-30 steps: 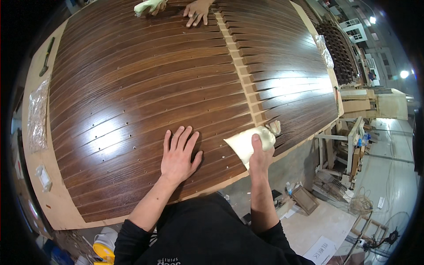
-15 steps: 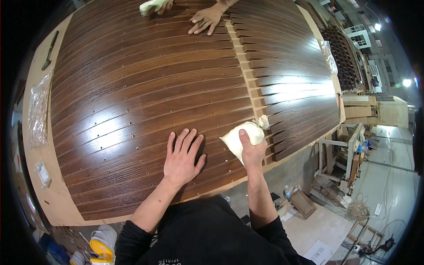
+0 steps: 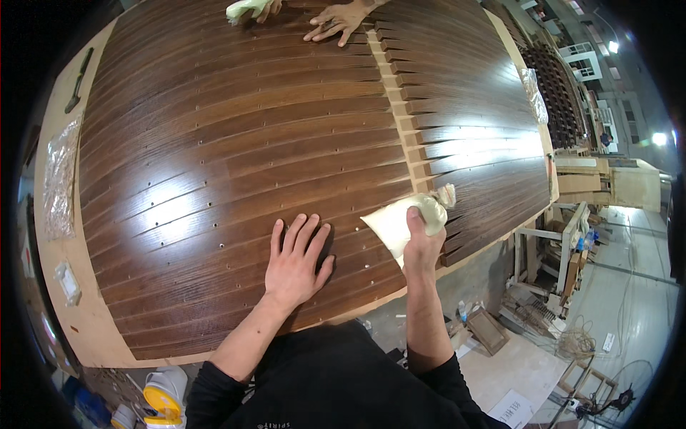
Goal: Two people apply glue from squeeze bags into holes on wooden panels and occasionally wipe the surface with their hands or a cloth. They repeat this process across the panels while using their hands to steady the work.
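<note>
Both hands rest on the dark slatted wood panel (image 3: 236, 164) — the left hand (image 3: 294, 263) lies flat with fingers spread, lower centre of the frame, while the right hand (image 3: 421, 239) is closed around a pale bunched cloth (image 3: 396, 220) just to its right, near the panel's lower edge. Soft and light, the cloth probably handles best gripped in a wad. At the top, another person's hand (image 3: 336, 20) presses the wood.

Left hand (image 3: 295, 263) is flat, palm down, all 5 fingers spread and pointing away from the body, forearm angling in from the lower left. Right hand (image 3: 421, 239) is curled in a fist-like grip, forearm running nearly straight up.
</note>
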{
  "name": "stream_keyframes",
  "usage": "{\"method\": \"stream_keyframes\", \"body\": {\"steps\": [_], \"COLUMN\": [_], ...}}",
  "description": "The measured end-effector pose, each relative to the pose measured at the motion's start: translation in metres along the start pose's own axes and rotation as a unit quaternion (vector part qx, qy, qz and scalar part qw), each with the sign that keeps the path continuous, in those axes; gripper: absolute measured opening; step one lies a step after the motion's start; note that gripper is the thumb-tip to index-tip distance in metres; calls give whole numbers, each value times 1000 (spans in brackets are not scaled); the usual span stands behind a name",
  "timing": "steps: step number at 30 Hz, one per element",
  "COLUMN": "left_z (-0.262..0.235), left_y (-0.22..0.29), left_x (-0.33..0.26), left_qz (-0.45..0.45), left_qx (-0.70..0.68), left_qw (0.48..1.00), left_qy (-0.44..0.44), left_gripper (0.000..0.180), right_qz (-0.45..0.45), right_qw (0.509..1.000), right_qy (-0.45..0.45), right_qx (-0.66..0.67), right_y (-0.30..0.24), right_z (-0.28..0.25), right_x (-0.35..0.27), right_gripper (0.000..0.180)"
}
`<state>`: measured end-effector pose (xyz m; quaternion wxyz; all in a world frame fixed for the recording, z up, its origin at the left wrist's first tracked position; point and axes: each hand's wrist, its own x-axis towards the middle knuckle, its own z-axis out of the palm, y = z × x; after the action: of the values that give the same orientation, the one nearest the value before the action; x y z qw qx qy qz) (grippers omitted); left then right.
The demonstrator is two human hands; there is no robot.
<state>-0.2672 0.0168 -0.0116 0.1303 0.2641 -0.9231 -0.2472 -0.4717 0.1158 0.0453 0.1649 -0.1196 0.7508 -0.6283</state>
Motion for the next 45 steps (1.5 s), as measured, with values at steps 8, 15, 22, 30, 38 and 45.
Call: {"method": "stream_keyframes", "body": {"steps": [8, 15, 22, 30, 38, 45], "left_z": [0, 1, 1, -1, -6, -41], "left_y": [2, 0, 0, 1, -8, -22], "left_x": [0, 3, 2, 3, 8, 8], "left_qz": [-7, -3, -5, -9, -64, -307], "left_qx": [-4, -5, -2, -2, -165, -431], "left_qw": [1000, 1000, 1000, 1000, 980, 831], "left_qy": [-8, -3, -5, -15, 89, 171], "left_gripper": [63, 63, 64, 61, 38, 11], "right_qz": [10, 0, -6, 196, 337, 391], "right_qw": [998, 996, 992, 880, 590, 565], "right_qy": [-49, -66, -62, -140, -254, -261], "right_qx": [-35, -65, -114, 410, 688, 678], "right_y": [10, 17, 15, 13, 28, 28], "right_z": [15, 18, 21, -38, -27, -19], "right_x": [13, 17, 15, 14, -40, -70], "right_gripper": [29, 27, 27, 58, 71, 69]}}
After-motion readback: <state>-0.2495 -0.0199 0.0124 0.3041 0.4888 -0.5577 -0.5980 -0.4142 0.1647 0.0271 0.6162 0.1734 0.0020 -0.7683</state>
